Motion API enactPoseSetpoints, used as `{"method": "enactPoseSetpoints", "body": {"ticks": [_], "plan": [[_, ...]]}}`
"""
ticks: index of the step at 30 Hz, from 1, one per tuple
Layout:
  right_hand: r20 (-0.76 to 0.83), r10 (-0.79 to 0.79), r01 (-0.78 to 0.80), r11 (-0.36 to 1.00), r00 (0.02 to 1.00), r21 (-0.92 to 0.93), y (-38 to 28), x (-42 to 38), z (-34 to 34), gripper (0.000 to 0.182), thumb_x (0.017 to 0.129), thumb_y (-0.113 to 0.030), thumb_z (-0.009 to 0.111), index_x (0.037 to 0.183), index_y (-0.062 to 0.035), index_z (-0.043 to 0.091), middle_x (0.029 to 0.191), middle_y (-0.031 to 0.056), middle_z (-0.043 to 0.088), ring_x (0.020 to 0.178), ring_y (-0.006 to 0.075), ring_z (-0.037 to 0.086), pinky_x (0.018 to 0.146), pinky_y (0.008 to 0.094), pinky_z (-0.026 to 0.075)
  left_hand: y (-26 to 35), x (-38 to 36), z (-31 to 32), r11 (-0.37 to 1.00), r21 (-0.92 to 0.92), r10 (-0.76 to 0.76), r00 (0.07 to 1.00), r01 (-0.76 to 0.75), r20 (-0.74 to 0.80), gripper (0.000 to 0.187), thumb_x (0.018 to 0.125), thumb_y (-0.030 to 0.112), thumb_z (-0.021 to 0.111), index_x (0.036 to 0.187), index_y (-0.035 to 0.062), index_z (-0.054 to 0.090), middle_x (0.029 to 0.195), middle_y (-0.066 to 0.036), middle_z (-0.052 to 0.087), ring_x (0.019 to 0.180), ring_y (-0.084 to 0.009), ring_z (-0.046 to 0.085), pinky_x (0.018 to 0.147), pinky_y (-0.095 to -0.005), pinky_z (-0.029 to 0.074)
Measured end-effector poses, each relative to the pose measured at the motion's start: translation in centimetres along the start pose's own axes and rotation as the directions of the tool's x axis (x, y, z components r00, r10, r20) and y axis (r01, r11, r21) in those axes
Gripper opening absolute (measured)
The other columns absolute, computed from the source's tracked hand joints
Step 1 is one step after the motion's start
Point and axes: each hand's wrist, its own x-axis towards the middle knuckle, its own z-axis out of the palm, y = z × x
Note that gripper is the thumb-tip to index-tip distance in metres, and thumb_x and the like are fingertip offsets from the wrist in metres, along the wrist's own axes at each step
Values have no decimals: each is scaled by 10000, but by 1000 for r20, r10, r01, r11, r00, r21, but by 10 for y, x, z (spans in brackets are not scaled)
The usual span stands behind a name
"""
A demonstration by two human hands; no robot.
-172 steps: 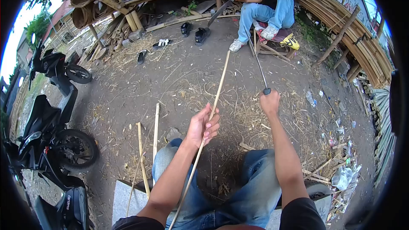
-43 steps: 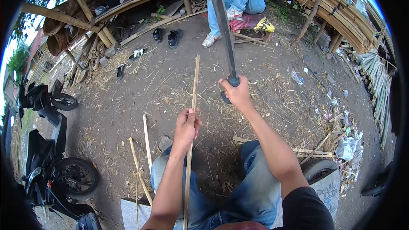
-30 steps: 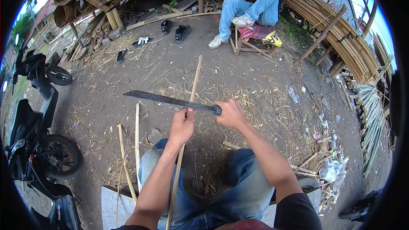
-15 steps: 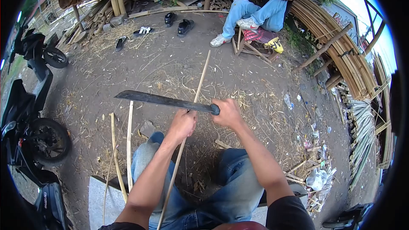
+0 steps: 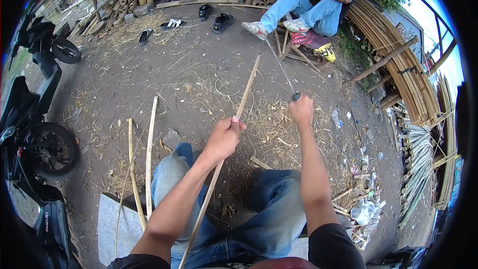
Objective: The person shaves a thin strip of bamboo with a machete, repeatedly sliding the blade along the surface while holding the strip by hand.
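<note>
Fingers of the left hand close round the stick, left of the knife clenched in the right hand. The stick looks light and springy, best held mid-length.

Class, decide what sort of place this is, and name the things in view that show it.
Probably an outdoor bamboo-working yard: long strips stacked at the right, bundled poles near them, and scraps strewn over the bare ground.
</note>
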Motion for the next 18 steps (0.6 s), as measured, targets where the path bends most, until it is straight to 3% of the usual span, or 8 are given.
{"method": "enactPoseSetpoints", "body": {"ticks": [1, 5, 7, 8, 10, 11, 13, 18], "plan": [[-29, 122, -122, 993, 992, -2, 14, 7, 7, 266, 754, -179, 649, 901, 30, 722, 853, 288, 701, 827, 470, 687, 765, 532, 546, 1, 0, -2, 975, -206, -65, 993, 84, 99, 354, 1107, 307, 339, 1054, 35, 558, 686, 3, 509, 508, -79, 425, 461, -260, 365], [-129, 272, -255, 958, 954, 133, 83, 13, 66, 273, 750, -155, 636, 889, 67, 711, 835, 284, 705, 806, 448, 702, 760, 518, 538, 11, -1, -14, 979, -203, 11, 1000, -16, -27, 358, 1110, 327, 311, 1068, 49, 532, 668, 23, 469, 481, -55, 390, 415, -229, 328], [-105, 253, -213, 931, 962, 298, 47, -3, 26, 268, 785, -163, 641, 664, 74, 609, 586, 178, 606, 572, 262, 639, 597, 423, 492, 10, 4, -20, 992, -124, 16, 1000, -16, 1, 380, 1112, 334, 296, 1036, 44, 530, 658, 26, 452, 465, -56, 390, 404, -243, 339], [-101, 249, -211, 933, 963, 292, 35, -9, 15, 268, 785, -163, 641, 664, 74, 609, 586, 178, 606, 572, 262, 639, 597, 423, 492, 13, 4, -21, 991, -131, 11, 1000, -11, 0, 380, 1112, 334, 296, 1036, 44, 530, 658, 26, 452, 465, -56, 390, 404, -243, 339], [-168, 15, 37, 951, 986, 308, 12, -23, -1, 261, 787, -160, 665, 662, 58, 592, 555, 147, 567, 505, 220, 561, 547, 390, 446, 20, 3, -23, 981, -196, -4, 1000, 3, -3, 378, 1113, 326, 298, 1045, 32, 526, 633, 29, 433, 436, -55, 356, 392, -249, 337], [-162, 18, 33, 951, 987, 309, -3, -32, -10, 261, 787, -160, 665, 662, 58, 592, 555, 147, 567, 505, 220, 561, 547, 390, 446, 20, 4, -24, 981, -194, -10, 1000, 9, -3, 378, 1113, 326, 298, 1045, 32, 526, 633, 29, 433, 436, -55, 356, 392, -249, 337], [-63, -181, 191, 913, 982, 361, -33, -48, -29, 215, 796, -152, 649, 739, 54, 626, 603, 225, 595, 570, 375, 631, 606, 443, 487, 19, 5, -25, 950, -312, 20, 998, 0, 61, 367, 1112, 310, 300, 1031, 29, 522, 610, 25, 427, 404, -58, 339, 367, -237, 324], [-86, -485, 480, 795, 870, 371, -67, -74, -34, 111, 771, -106, 673, 727, -13, 634, 589, 176, 597, 555, 350, 627, 548, 422, 472, 21, 3, -20, 840, -540, 35, 988, 54, 153, 350, 1104, 297, 318, 976, 37, 514, 589, 23, 416, 384, -65, 342, 335, -224, 299]]}}
